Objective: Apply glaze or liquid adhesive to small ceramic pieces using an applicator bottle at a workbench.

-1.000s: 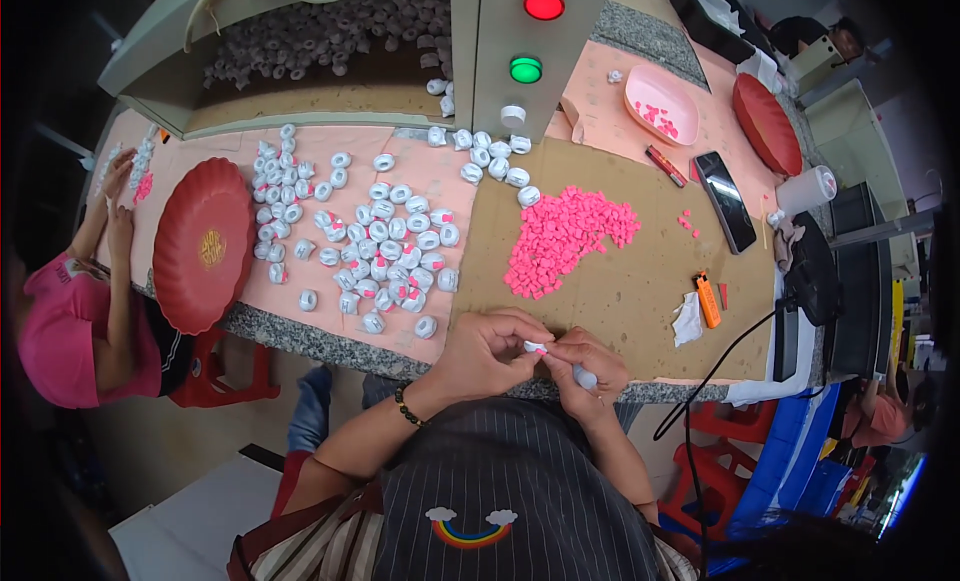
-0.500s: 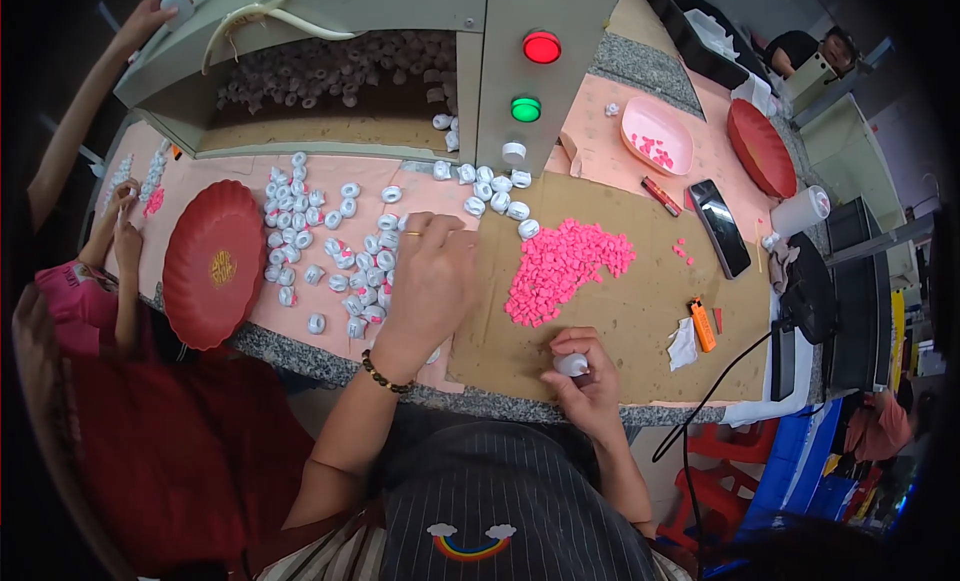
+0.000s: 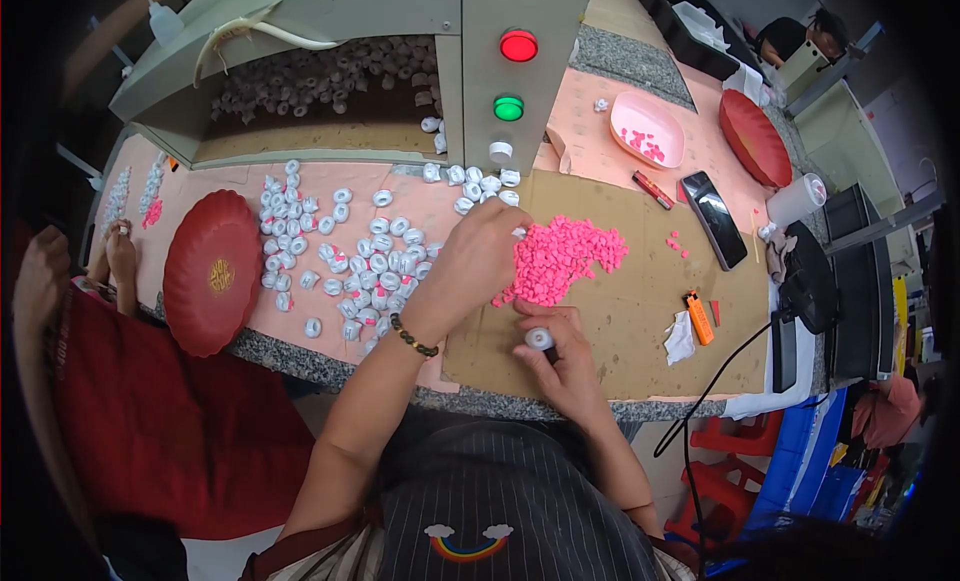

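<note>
head view: the left hand (image 3: 470, 266) is over the left edge of a heap of pink bits (image 3: 578, 253). its fingers are bent and close together, tips down. a tiny white thing (image 3: 518, 233) shows by the tips, but i cannot tell if they pinch it. the right hand (image 3: 567, 359) is just below the heap, with its fingers curled round a small white bottle (image 3: 539, 338). the bottle's round end points up, and one hand seems enough to hold it.

the heap sits on brown cardboard (image 3: 625, 316), maybe so the bits are easy to see. to the left, white round pieces (image 3: 399, 226) lie loose on pink paper (image 3: 300, 316), some with pink on them. both piles are close by, likely to make a short reach.

on the right are an orange lighter (image 3: 699, 318), a white tissue (image 3: 680, 338) and a black phone (image 3: 714, 221), perhaps put there to be out of the way. far left on the bench (image 3: 290, 359) is a red wavy-edged tray (image 3: 195, 281). behind is a grey box (image 3: 485, 81) with a red light (image 3: 518, 46) and a green light (image 3: 508, 107).
</note>
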Demonstrator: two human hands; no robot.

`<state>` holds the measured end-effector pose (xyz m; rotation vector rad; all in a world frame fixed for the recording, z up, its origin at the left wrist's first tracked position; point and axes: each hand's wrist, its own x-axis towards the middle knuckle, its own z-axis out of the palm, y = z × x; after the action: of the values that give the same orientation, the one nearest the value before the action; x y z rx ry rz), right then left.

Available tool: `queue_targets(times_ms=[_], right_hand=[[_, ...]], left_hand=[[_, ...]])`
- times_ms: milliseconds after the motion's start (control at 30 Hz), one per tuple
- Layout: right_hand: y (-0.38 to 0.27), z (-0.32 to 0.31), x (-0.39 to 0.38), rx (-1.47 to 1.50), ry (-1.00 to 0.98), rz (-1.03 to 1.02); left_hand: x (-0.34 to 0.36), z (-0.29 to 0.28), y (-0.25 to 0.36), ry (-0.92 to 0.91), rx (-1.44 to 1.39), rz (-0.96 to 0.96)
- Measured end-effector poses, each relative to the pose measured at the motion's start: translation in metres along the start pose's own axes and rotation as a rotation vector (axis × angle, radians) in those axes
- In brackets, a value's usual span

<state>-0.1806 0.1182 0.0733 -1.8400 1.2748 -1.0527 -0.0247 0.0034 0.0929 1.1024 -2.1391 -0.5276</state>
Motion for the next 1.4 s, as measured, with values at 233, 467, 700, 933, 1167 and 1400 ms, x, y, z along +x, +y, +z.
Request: queue_targets(times_ms=[233, 467, 700, 933, 1167, 1400], right_hand=[[0.004, 0.002, -0.015, 0.513, 0.178, 0.236], [0.003, 0.004, -0.016, 0.649, 0.196, 0.258], [0.007, -0.005, -0.045, 0.627, 0.368, 0.15], [0.001, -0.023, -0.052, 0.329, 0.489, 0.064], [-0.02, -0.018, -0.041, 0.205, 0.449, -0.053], [-0.021, -0.023, -0.045, 0.021, 0.431, -0.067]], left_hand=[[-0.033, -0.014, 0.006, -0.054, -1.047, -0.44], [-0.093, 0.0, 0.022, -0.106, -1.031, -0.564], [-0.106, 0.03, 0.035, -0.079, -1.108, -0.379], [-0.107, 0.036, 0.037, 0.057, -1.219, -0.408], [-0.111, 0.027, 0.03, 0.138, -1.14, -0.45], [-0.11, 0.032, 0.037, 0.07, -1.211, -0.526]])
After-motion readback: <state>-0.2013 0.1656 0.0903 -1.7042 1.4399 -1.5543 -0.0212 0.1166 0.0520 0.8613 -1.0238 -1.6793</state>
